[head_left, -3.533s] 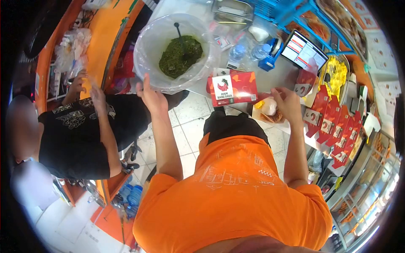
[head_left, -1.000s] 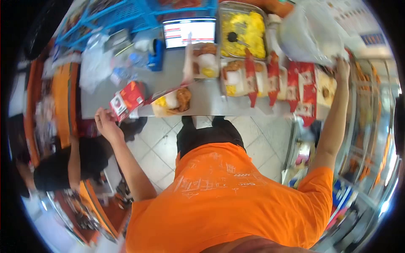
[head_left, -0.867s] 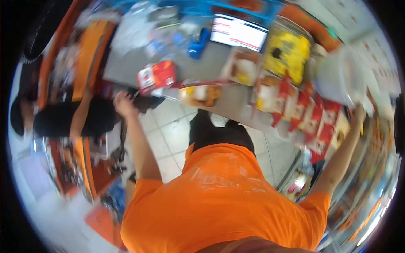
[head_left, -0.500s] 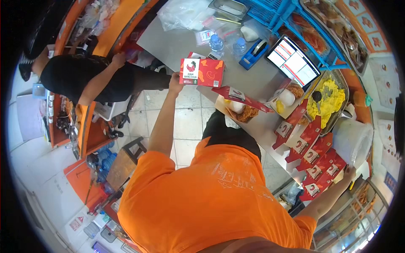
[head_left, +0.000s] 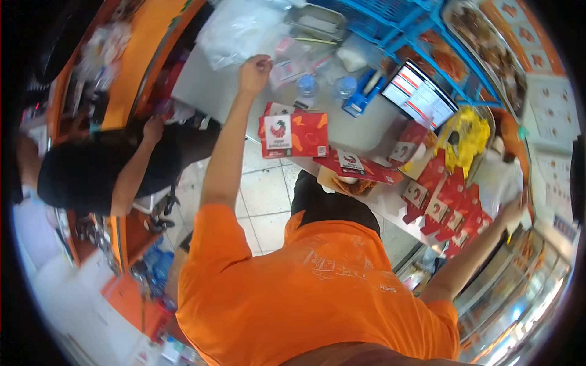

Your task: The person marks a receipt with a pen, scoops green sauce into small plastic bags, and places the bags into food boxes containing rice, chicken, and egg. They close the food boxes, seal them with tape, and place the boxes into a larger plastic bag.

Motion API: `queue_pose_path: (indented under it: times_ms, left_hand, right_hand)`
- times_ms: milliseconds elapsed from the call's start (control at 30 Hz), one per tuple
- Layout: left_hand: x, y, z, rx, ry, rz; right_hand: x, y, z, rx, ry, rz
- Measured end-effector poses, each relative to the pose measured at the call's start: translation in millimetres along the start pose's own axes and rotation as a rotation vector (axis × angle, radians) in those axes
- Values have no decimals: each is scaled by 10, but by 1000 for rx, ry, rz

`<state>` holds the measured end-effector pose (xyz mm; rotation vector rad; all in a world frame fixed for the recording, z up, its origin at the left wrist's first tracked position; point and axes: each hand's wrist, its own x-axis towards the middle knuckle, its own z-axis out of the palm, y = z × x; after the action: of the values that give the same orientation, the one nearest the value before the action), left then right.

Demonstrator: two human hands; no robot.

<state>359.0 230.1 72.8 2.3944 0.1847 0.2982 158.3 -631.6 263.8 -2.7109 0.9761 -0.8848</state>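
Observation:
My left hand (head_left: 255, 74) is raised over the far side of the counter, its fingers loosely bent with nothing in them. Just beyond it lies a pile of clear plastic bags (head_left: 235, 33), and small packets (head_left: 287, 70) lie to its right. Below my forearm's right side sits a closed red food box (head_left: 296, 134) with a white rooster label. My right hand (head_left: 514, 213) is at the counter's right end, beside a clear plastic bundle (head_left: 497, 180) and the folded red cartons (head_left: 445, 204). Its fingers are blurred, so their grip does not show.
An open red box (head_left: 354, 166) with fried food stands at the near edge, another open box (head_left: 410, 143) behind it. A tablet (head_left: 421, 94), blue tape dispenser (head_left: 364, 94), water cups (head_left: 307, 85) and a tray of yellow food (head_left: 467, 137) stand around. A person in black (head_left: 91, 168) is at left.
My left hand has left the closed red box and moved up and away toward the plastic bags. My right hand has shifted slightly up along the counter's right end. The view has tilted.

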Motion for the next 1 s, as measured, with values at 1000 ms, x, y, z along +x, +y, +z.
queue_pose_path:
  times_ms: [1000]
  left_hand:
    - [327,624,278,25,-587,239]
  right_hand:
    - [-3430,-4659,1804,66,-1297,-1035]
